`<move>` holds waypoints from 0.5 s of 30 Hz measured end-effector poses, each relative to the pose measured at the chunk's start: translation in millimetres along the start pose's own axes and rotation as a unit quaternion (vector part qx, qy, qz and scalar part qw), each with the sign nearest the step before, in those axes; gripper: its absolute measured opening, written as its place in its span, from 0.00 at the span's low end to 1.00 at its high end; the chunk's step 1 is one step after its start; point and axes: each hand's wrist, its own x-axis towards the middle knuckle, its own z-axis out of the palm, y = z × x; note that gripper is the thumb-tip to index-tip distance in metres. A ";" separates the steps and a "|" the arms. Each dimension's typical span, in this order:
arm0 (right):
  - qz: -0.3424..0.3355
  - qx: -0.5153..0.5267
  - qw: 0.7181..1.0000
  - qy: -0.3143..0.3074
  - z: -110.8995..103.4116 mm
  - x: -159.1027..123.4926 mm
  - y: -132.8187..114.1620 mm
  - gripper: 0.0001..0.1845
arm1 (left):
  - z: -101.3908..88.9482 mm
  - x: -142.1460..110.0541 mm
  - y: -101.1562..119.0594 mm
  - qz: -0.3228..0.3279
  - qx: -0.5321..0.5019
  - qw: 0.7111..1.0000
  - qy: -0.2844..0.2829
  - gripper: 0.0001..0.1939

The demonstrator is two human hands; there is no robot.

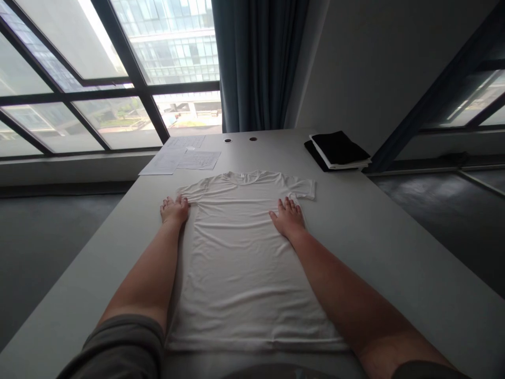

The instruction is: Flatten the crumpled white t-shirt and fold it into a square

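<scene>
A white short-sleeved T-shirt (240, 263) lies spread out on the table, its collar at the far end and its hem towards me. Light creases run across its body. My left hand (174, 209) rests at the shirt's left edge by the sleeve, fingers apart and partly over the cloth. On the opposite side, my right hand (289, 217) lies flat on the shirt just below the right sleeve, its fingers spread. Neither hand has cloth visibly gathered in it.
The shirt is on a long white table (366, 247). Several printed sheets of paper (199, 159) lie at its far left. A stack of folded black and white cloth (337, 150) sits at the far right. A dark curtain (260, 63) hangs beyond the far edge, beside large windows (173, 42).
</scene>
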 end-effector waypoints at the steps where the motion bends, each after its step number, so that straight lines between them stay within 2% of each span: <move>1: 0.000 -0.002 1.000 0.001 -0.5 -0.2 -0.1 0.42 | -0.7 4.7 0.6 -0.002 -0.005 1.000 0.000 0.35; 5: -0.002 -0.001 1.000 0.005 -1.6 -1.6 -0.3 0.42 | -0.6 19.7 1.7 0.012 0.003 1.000 -0.018 0.35; 11: 0.000 0.011 1.000 0.009 -6.1 -1.8 -0.9 0.41 | 4.7 23.5 1.7 0.043 0.023 0.999 -0.016 0.35; 15: -0.021 0.023 0.999 0.017 -21.9 7.7 19.0 0.40 | 7.6 25.9 -0.8 0.060 0.017 0.998 -0.013 0.35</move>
